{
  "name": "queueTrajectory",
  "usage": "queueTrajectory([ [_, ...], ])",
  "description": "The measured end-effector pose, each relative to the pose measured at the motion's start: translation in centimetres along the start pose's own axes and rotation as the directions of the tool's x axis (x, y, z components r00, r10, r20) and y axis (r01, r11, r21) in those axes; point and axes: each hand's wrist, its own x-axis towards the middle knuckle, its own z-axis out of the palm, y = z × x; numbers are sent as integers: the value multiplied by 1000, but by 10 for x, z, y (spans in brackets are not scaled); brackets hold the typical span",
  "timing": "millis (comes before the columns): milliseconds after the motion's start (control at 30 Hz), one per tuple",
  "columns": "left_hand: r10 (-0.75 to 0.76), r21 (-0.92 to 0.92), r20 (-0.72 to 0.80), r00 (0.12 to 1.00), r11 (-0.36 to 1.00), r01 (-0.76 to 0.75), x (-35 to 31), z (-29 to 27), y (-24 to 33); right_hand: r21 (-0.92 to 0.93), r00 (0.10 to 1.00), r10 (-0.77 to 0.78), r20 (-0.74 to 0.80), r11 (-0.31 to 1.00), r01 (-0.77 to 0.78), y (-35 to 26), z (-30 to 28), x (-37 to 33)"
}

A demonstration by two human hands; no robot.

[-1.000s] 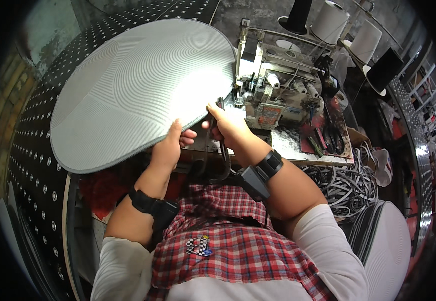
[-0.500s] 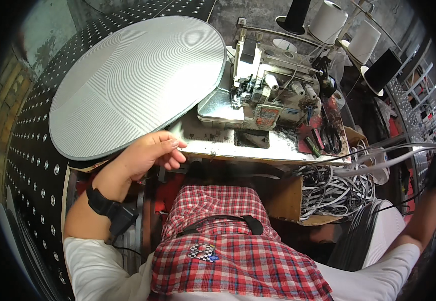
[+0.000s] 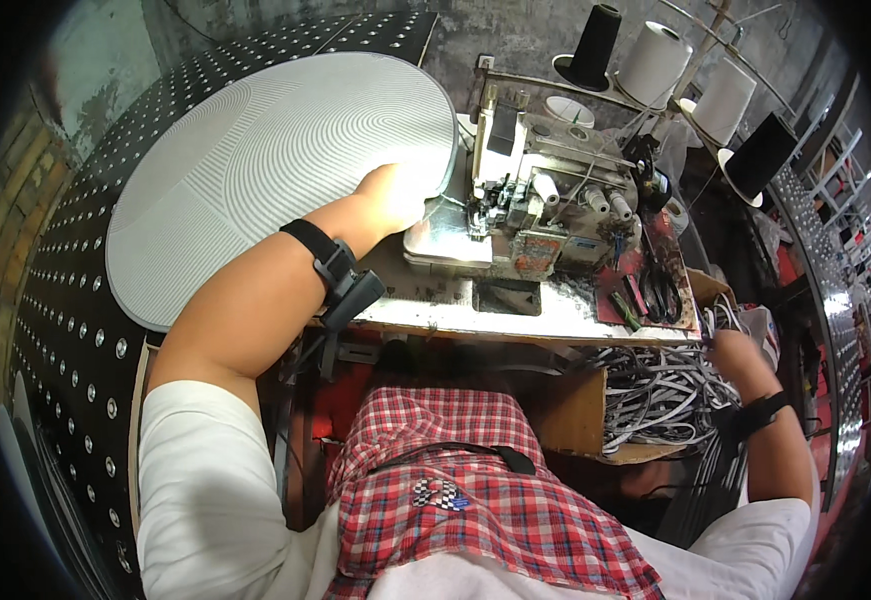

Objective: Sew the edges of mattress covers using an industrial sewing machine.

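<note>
Large round grey-white cloth panel [image 3: 275, 170]: matt, stitched in fine concentric ridges, soft-looking under the left hand [image 3: 395, 197]. Grey metal sewing machine [image 3: 545, 205]: painted body dull and scuffed, its bare steel plate glossy, catching light. White worktable top [image 3: 435, 305]: smooth, worn, stained (laminate, possibly; edge too blurred to say). Black padded sheet studded with shiny round metal rivets [image 3: 65, 300]: matt between the studs. Tangle of grey-white woven tape [image 3: 655, 390] at the right hand [image 3: 730, 350]: flat, matt textile. Red-and-white checked cloth [image 3: 475, 490] on the lap: soft woven cotton look. Black and white thread cones [image 3: 650, 60]: smooth wound yarn.
</note>
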Motion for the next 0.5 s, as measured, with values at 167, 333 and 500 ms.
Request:
queueTrajectory([
  [167,-151,-370,46,987,916,157,-6,-10,-3,765,872,-473,-123,515,387,-195,-42,-10],
  [333,-5,-445,-162,987,893,-69,-12,-1,7,873,857,-460,-231,-486,-26,-318,-72,23],
  [500,1,-481,-269,963,866,-135,-16,-1,9,560,852,-521,55,-690,-458,-373,-112,47],
])
